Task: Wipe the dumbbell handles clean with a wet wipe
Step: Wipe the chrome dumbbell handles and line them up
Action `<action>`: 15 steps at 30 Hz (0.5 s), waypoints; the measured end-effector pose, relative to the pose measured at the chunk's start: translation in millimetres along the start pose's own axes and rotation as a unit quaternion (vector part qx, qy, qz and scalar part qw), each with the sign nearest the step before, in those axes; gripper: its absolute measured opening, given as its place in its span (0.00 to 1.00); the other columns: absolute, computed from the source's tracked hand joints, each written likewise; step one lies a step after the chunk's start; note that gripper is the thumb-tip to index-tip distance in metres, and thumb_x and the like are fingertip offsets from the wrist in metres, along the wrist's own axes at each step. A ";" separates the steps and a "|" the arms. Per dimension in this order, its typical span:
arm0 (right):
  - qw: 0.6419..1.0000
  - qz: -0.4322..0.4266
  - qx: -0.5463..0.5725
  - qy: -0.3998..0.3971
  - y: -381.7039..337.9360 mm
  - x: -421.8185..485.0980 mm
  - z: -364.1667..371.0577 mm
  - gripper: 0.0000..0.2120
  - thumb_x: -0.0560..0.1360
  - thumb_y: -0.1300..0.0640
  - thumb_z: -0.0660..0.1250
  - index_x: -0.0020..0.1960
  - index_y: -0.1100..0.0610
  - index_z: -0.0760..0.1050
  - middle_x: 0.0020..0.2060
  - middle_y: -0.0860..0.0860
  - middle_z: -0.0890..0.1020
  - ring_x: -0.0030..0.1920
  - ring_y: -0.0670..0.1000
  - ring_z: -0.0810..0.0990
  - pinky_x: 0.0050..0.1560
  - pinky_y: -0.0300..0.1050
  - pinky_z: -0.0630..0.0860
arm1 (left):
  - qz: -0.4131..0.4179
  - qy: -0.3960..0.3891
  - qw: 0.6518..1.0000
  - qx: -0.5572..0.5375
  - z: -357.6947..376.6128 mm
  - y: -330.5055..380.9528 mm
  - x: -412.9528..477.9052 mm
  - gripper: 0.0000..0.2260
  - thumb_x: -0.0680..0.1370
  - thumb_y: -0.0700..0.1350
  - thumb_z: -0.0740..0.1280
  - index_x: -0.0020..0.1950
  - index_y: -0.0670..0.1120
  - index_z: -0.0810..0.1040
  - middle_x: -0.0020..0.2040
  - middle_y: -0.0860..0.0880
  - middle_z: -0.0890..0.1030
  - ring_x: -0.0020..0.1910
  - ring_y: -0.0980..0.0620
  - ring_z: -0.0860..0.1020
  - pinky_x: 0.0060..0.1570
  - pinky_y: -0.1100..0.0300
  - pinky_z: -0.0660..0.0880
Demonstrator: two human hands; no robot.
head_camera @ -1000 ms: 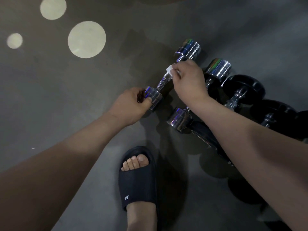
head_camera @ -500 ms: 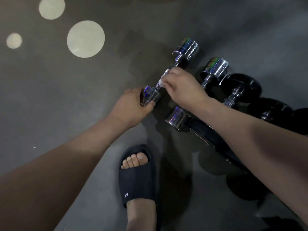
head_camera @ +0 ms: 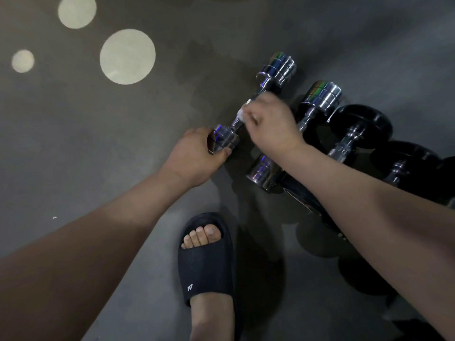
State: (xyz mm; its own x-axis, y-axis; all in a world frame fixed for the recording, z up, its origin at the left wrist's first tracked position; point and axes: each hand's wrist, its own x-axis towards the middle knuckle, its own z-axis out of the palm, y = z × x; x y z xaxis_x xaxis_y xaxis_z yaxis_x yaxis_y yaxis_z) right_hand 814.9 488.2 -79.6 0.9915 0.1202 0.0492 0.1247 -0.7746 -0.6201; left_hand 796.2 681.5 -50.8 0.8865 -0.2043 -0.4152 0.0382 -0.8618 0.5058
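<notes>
Grey floor, centre frame: dumbbell end clasped by left grip; wipe pinched on its handle by right grip. Other dumbbells judged pending.

A dull grey-brown floor filled the view, with a foot in a black slide sandal planted on it near the bottom centre. Above and just right of the sandal, a row of dumbbells lay side by side, all angled up to the right. There was a chrome dumbbell, then a second chrome dumbbell touching a black dumbbell, and more black dumbbells farther right in shadow. Far up and left of the sandal, three pale round patches marked the floor: a large one, a medium one and a small one. A tiny white speck lay well to the sandal's left.
</notes>
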 end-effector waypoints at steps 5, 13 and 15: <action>1.000 0.006 -0.015 -0.001 6.6 9.0 -11.9 0.11 0.78 0.58 0.64 0.42 0.60 0.83 0.42 0.58 0.76 0.40 0.56 0.77 0.43 0.45 0.70 | 0.002 -0.003 1.000 -0.003 -0.2 -0.5 0.6 0.16 0.76 0.56 0.71 0.56 0.47 0.78 0.50 0.46 0.79 0.49 0.47 0.76 0.43 0.61 0.64; 0.999 -0.022 -0.033 -0.028 4.3 -0.3 -6.5 0.13 0.79 0.57 0.63 0.44 0.63 0.82 0.42 0.59 0.76 0.40 0.57 0.77 0.42 0.43 0.68 | -0.006 0.007 1.000 -0.024 -1.3 3.0 -1.0 0.19 0.73 0.55 0.75 0.59 0.48 0.78 0.51 0.49 0.78 0.50 0.49 0.76 0.44 0.62 0.65; 0.999 0.023 -0.042 0.009 13.3 12.5 -12.9 0.13 0.79 0.56 0.62 0.42 0.62 0.81 0.41 0.56 0.73 0.39 0.55 0.75 0.41 0.44 0.65 | -0.004 0.016 0.999 -0.028 -0.1 4.3 -3.5 0.21 0.72 0.55 0.76 0.60 0.48 0.77 0.52 0.49 0.76 0.49 0.52 0.74 0.41 0.66 0.64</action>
State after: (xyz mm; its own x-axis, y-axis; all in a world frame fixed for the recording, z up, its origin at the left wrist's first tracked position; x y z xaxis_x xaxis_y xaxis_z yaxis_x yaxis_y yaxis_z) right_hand 829.4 471.4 -77.2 0.9966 0.0730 0.0376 0.0816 -0.8285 -0.5541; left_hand 793.3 678.6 -47.0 0.9005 -0.1818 -0.3951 0.0705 -0.8354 0.5451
